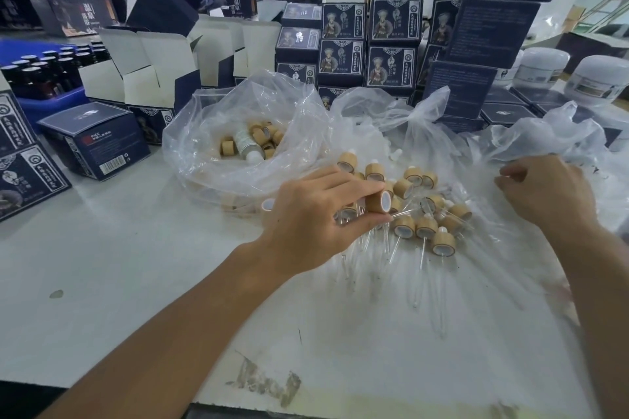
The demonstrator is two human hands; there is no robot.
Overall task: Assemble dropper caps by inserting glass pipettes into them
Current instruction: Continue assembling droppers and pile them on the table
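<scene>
White worktop (136,282), scuffed near its near edge, carries the work; dark printed cartons are stacked along its far edge.

Left hand (313,214): thumb and fingers pinch 1 bamboo-coloured dropper cap (379,201), held on its side with the white-lined open end facing right. Something with a white end (268,204) shows at the hand's left side; cannot tell what it is.

Right hand (548,190): fingers curled, tips at the crumpled clear plastic bag (544,143) toward the right edge of the worktop. Cannot tell whether it grips the bag or anything inside.

Just beside the held cap, mid-worktop: pile of assembled droppers (425,214), caps with glass pipettes (422,253) pointing toward the near edge, lying on a spread plastic sheet (476,282). Several caps touch each other.

Farther back, left of centre: open clear bag (211,133) holding loose caps (228,147) and 1 white bottle (245,143) lying on its side.

Left edge: blue crate (44,105) of dark bottles (44,73); open white-lined boxes (143,68) beside it. Right far corner: white jars (595,78).
</scene>
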